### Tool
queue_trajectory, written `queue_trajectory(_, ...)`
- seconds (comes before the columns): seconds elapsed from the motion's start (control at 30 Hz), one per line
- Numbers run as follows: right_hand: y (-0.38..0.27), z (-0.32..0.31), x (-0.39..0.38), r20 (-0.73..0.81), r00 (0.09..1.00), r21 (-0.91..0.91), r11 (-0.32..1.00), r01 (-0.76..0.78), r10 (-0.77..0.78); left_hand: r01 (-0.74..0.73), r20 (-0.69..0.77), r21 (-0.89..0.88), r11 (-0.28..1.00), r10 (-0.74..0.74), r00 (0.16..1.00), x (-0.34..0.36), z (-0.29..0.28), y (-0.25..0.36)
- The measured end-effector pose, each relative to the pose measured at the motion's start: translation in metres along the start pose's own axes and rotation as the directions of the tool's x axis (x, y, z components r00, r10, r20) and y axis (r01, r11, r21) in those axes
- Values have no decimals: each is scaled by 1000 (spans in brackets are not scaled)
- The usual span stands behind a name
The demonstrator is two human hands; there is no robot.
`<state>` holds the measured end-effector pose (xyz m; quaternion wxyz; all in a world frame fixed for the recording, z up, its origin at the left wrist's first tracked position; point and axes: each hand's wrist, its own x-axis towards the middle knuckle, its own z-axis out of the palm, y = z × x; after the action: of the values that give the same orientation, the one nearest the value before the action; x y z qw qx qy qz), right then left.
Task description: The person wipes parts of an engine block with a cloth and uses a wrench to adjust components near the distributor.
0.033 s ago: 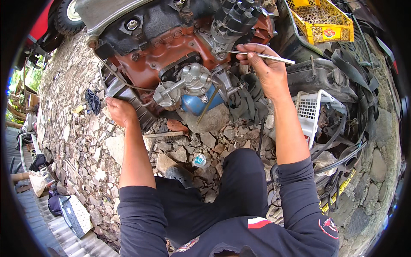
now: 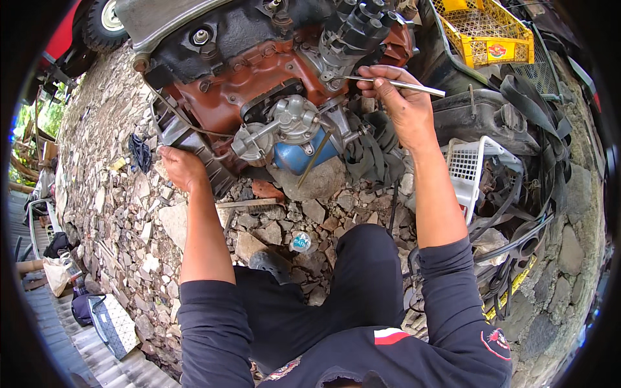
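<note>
My right hand [image 2: 404, 110] grips a slim steel tool [image 2: 420, 88], likely a wrench; its far end reaches a bolt [image 2: 334, 84] at the base of the black distributor [image 2: 351, 35]. The rust-red engine block [image 2: 220, 107] has a black upper part [image 2: 178, 42]. My left hand [image 2: 182, 169] has its fingers at the lower left edge of the engine's metal casing [image 2: 189, 145], closed on that edge. Between my hands sit a cast fuel pump [image 2: 291, 123], a blue cylindrical filter [image 2: 297, 156] and a brass-coloured rod [image 2: 314, 158] slanting down.
Rubble ground [image 2: 110, 213] holds a brush [image 2: 249, 204] and rocks under the engine. At right are a yellow crate [image 2: 491, 48], a white basket [image 2: 472, 158], straps [image 2: 537, 110] and hoses on a stone ledge [image 2: 569, 246]. A wheel [image 2: 103, 26] and corrugated sheets [image 2: 97, 362] lie at left.
</note>
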<state>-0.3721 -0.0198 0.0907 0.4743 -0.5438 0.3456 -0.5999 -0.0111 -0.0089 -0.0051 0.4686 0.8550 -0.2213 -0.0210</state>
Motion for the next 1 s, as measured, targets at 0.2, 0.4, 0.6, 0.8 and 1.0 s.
queue_trajectory(0.2,-12,2,3,23,989,-267,955,-132,143,-41,-29,16,999,41,999,2,-1,-2)
queue_trajectory(0.4,-13,19,0,37,998,-475,880,-23,46,-32,-18,16,999,33,999,3,1,-5)
queue_trajectory(0.6,-15,44,4,180,934,-787,525,325,-308,-7,-6,28,1000,7,1000,0,-2,1)
queue_trajectory(0.8,-17,29,0,108,988,-659,736,153,-108,7,6,42,999,-7,1000,-1,-7,4)
queue_trajectory(1.0,-18,37,10,33,988,-725,677,127,-150,-11,12,8,1000,11,1000,0,-1,3)
